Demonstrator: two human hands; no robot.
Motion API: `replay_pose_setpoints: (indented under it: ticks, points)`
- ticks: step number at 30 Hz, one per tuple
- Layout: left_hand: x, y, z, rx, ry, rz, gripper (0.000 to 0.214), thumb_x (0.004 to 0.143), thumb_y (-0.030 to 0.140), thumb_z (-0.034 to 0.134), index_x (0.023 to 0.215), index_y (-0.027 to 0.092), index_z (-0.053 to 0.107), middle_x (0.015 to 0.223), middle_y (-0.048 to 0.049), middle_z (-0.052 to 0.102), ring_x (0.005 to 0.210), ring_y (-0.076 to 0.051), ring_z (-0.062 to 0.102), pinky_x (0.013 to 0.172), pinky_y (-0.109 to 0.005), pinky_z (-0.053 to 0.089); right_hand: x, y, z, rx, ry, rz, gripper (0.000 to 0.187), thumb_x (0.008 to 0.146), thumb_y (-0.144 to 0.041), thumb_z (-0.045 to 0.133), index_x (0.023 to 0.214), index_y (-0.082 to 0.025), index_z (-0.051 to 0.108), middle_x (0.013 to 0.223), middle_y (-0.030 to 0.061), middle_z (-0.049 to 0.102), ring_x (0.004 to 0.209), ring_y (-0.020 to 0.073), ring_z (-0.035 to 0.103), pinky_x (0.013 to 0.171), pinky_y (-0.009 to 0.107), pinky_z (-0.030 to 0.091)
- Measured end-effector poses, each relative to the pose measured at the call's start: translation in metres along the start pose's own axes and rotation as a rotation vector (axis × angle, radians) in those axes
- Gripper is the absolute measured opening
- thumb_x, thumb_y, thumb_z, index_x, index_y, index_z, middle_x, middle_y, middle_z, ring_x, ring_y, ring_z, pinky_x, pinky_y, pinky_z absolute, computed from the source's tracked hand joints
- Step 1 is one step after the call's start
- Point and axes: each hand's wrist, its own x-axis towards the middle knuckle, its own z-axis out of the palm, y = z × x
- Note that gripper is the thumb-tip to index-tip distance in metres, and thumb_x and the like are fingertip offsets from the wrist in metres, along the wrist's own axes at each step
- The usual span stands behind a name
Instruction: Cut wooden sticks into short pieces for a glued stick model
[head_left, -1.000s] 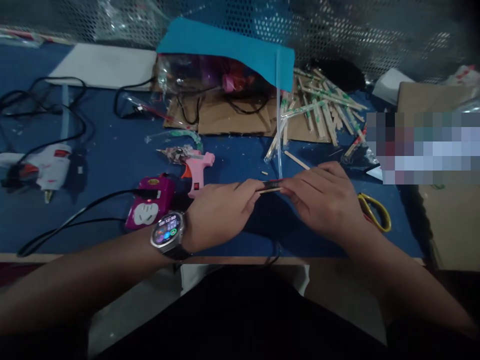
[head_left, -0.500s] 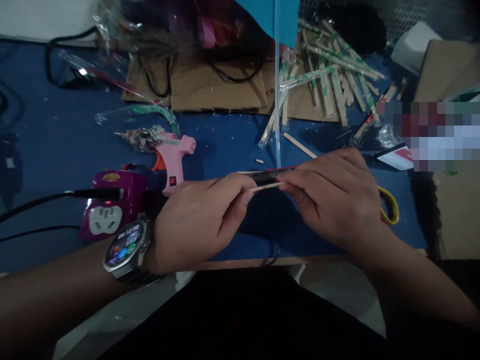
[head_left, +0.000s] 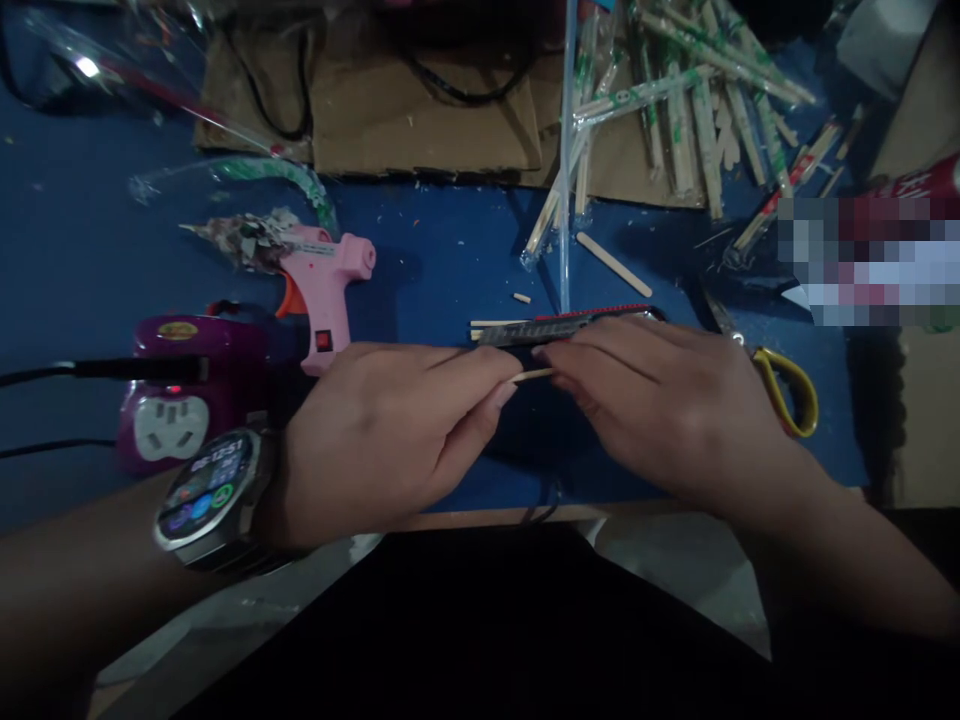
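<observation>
A thin wooden stick (head_left: 534,374) spans the short gap between my two hands. My left hand (head_left: 397,430), with a smartwatch on its wrist, pinches one end between thumb and forefinger. The other end is pinched in the fingers of my right hand (head_left: 660,410). Just behind the fingers lies a utility knife (head_left: 525,331) with a long grey blade and a red edge strip, partly covered by my right hand. Pale sticks (head_left: 487,324) show beside the blade tip. Yellow-handled scissors (head_left: 787,395) lie against the outer side of my right hand.
A pink glue gun (head_left: 326,290) and a purple power socket (head_left: 187,400) with black cables are at left. Wrapped chopsticks (head_left: 682,130) are heaped on cardboard (head_left: 420,130) at the back. A clear glue stick (head_left: 566,200) and a flat craft stick (head_left: 615,264) lie before them.
The view has shifted, showing more of the knife blade and scissors. My hands are slightly closer together, with less of the stick visible between them; both still grip it.
</observation>
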Motion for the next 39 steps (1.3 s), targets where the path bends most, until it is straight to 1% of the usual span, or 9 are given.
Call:
replay_pose_setpoints:
  ticks: [3,5,9,13,20,25,28,32,39]
  points:
    - [-0.0009,-0.0004,0.0016,-0.012,-0.033,0.014,0.031,0.116,0.033,0.046,0.108,0.029,0.075,0.084,0.0009,0.079,0.072,-0.019,0.073,0.064,-0.037,0.047,-0.0013,0.0028,-0.0012,0.017,-0.056,-0.106,0.029,0.116,-0.017,0.047,0.112,-0.020,0.076,0.090,0.0035,0.076,0.077,0.0220,0.068,0.065,0.039,0.045]
    - [-0.0010,-0.0007,0.0022,-0.049,-0.067,0.029,0.029,0.115,0.031,0.048,0.101,0.027,0.073,0.078,0.0011,0.075,0.068,-0.019,0.070,0.063,-0.037,0.045,-0.0018,0.0040,-0.0022,0.036,-0.078,-0.124,0.030,0.115,-0.015,0.046,0.106,-0.020,0.074,0.085,0.0022,0.071,0.071,0.0202,0.062,0.062,0.039,0.039]
    - [-0.0004,-0.0010,0.0017,-0.153,-0.124,0.055,0.022,0.113,0.028,0.050,0.098,0.025,0.067,0.069,0.0034,0.063,0.059,-0.016,0.060,0.057,-0.035,0.037,-0.0017,0.0028,-0.0042,0.098,-0.124,-0.130,0.025,0.115,-0.018,0.049,0.105,-0.020,0.072,0.088,0.0026,0.071,0.072,0.0197,0.059,0.065,0.038,0.037]
    - [0.0001,0.0002,0.0012,-0.237,-0.176,0.059,0.022,0.112,0.026,0.051,0.091,0.025,0.057,0.065,0.0058,0.055,0.053,-0.014,0.053,0.054,-0.033,0.032,-0.0020,-0.0006,-0.0054,0.134,-0.172,-0.136,0.024,0.117,-0.019,0.049,0.108,-0.017,0.071,0.092,0.0040,0.071,0.073,0.0205,0.062,0.065,0.036,0.037]
    - [0.0014,-0.0006,0.0035,-0.273,-0.167,0.070,0.031,0.114,0.027,0.053,0.084,0.025,0.049,0.064,0.0063,0.051,0.052,-0.013,0.049,0.053,-0.031,0.029,-0.0030,-0.0018,-0.0034,0.131,-0.160,-0.142,0.021,0.114,-0.016,0.053,0.102,-0.017,0.069,0.091,0.0036,0.070,0.072,0.0196,0.059,0.065,0.035,0.037]
    - [0.0022,-0.0027,0.0027,-0.279,-0.165,0.083,0.032,0.116,0.028,0.054,0.084,0.023,0.054,0.065,0.0053,0.053,0.054,-0.012,0.051,0.055,-0.032,0.031,-0.0035,-0.0036,-0.0019,0.120,-0.157,-0.142,0.019,0.114,-0.015,0.053,0.104,-0.018,0.069,0.087,0.0015,0.066,0.069,0.0190,0.056,0.062,0.035,0.035]
    - [0.0021,-0.0038,0.0019,-0.337,-0.152,0.095,0.033,0.118,0.030,0.054,0.086,0.023,0.057,0.068,0.0056,0.057,0.057,-0.011,0.054,0.056,-0.031,0.033,-0.0037,-0.0041,-0.0027,0.119,-0.109,-0.155,0.022,0.115,-0.014,0.051,0.103,-0.018,0.070,0.084,0.0005,0.063,0.068,0.0180,0.053,0.062,0.035,0.035]
    - [0.0026,-0.0025,-0.0002,-0.401,-0.118,0.109,0.034,0.119,0.028,0.055,0.085,0.023,0.053,0.068,0.0073,0.054,0.057,-0.008,0.052,0.056,-0.029,0.035,-0.0030,-0.0037,-0.0053,0.140,-0.036,-0.174,0.028,0.116,-0.013,0.048,0.101,-0.017,0.072,0.079,-0.0002,0.059,0.068,0.0179,0.048,0.061,0.037,0.033]
    - [0.0050,0.0000,-0.0035,-0.464,-0.128,0.113,0.034,0.119,0.028,0.055,0.085,0.023,0.051,0.068,0.0075,0.052,0.057,-0.008,0.051,0.056,-0.026,0.036,-0.0018,-0.0033,-0.0073,0.165,-0.030,-0.170,0.034,0.115,-0.013,0.045,0.097,-0.020,0.073,0.078,0.0007,0.059,0.066,0.0194,0.047,0.060,0.042,0.034]
